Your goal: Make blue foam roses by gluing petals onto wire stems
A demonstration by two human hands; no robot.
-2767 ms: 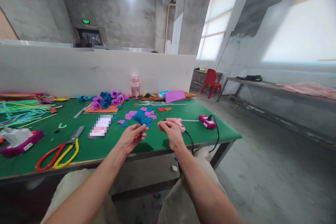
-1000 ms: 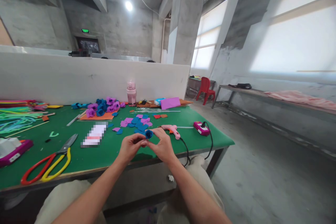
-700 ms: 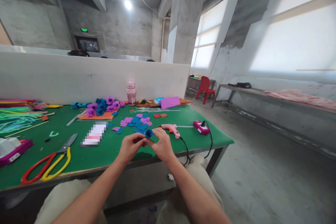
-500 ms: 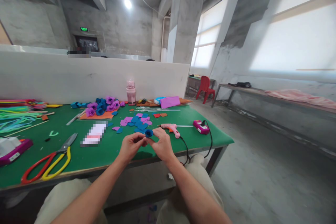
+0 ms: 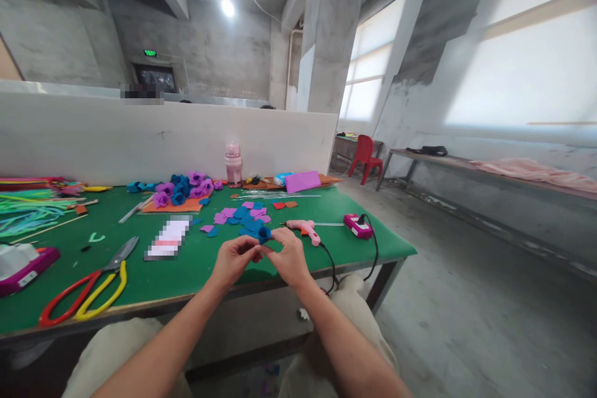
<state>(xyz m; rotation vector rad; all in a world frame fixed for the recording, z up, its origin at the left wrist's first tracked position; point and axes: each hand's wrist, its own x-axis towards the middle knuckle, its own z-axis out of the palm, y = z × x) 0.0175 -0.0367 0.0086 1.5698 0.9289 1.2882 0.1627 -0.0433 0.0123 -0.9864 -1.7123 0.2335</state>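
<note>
Hands: left hand [image 5: 233, 263] and right hand [image 5: 290, 256] meet above the near edge of the green table [image 5: 196, 267], fingertips pinched together on a small blue rolled flower [image 5: 264, 234].
Flower: held up between both hands, just off the table top, its coiled face turned to the camera.
Just behind: loose blue and purple petal pieces [image 5: 245, 216] lie scattered on the green surface, directly beyond the flower (some partly covered by it).
Right side: pink glue gun [image 5: 303, 229] lies near the right hand, its black cord running off the table edge; a small pink box [image 5: 358, 226] sits past it with its own cord.
Left side: red-and-yellow scissors [image 5: 88, 289] lie well apart from the left hand.
Far edge: finished blue and purple flowers [image 5: 184, 186] sit on an orange sheet, a pink bottle [image 5: 233, 163] stands by the white partition [image 5: 163, 140].
Far left: bundle of green sticks [image 5: 28, 211].
</note>
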